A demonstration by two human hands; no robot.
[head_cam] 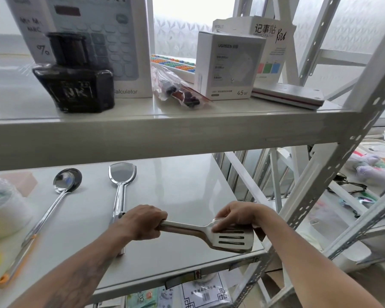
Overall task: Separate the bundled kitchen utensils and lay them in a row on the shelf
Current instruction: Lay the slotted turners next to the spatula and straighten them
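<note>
A steel slotted spatula (227, 237) is held level just above the right front of the white shelf (182, 192). My left hand (142, 221) is closed around its handle. My right hand (236, 215) grips the top of its slotted blade. On the shelf lie a steel ladle (66, 181) with an orange-tipped handle at the left and a solid steel turner (120, 187) in the middle, both with heads pointing away from me. My left wrist hides the turner's lower handle.
A foam-wrapped roll (2, 210) and a pink block (25, 181) sit at the shelf's left end. The shelf above carries an ink bottle (76, 78), boxes and a plastic bag. A perforated white upright (325, 174) stands at the right.
</note>
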